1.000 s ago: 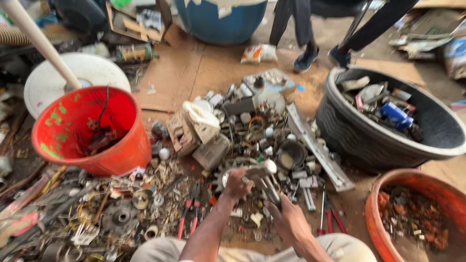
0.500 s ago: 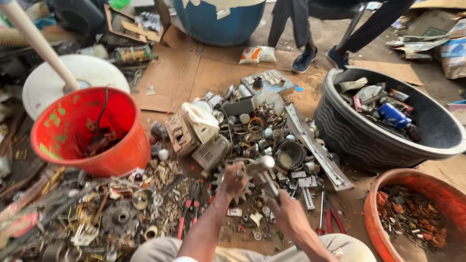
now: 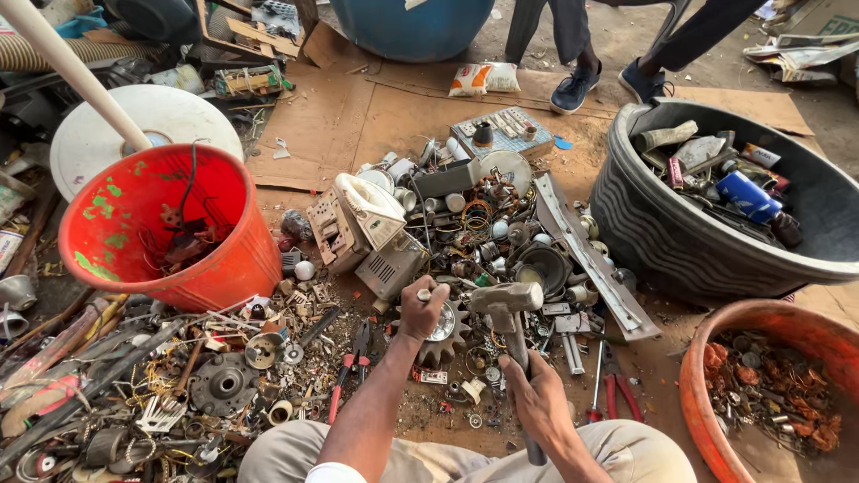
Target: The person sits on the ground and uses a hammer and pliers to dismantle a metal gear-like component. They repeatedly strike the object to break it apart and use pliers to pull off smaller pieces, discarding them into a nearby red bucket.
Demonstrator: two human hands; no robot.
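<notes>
The left hand [image 3: 420, 309] pins a toothed gear [image 3: 445, 333] upright on the floor amid scrap, while the right hand [image 3: 535, 398] grips a hammer [image 3: 506, 300] poised just right of it. The gear looks whole, so breaking it apart remains, and most scrap lies unsorted. Far off lies a white-and-orange bag [image 3: 483, 79]; a blue can [image 3: 748, 197] sits in the black tub [image 3: 662, 237].

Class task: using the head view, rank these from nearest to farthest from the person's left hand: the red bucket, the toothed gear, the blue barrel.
1. Toothed gear, under the left hand.
2. Red bucket, off to the left.
3. Blue barrel, at the top edge.
</notes>
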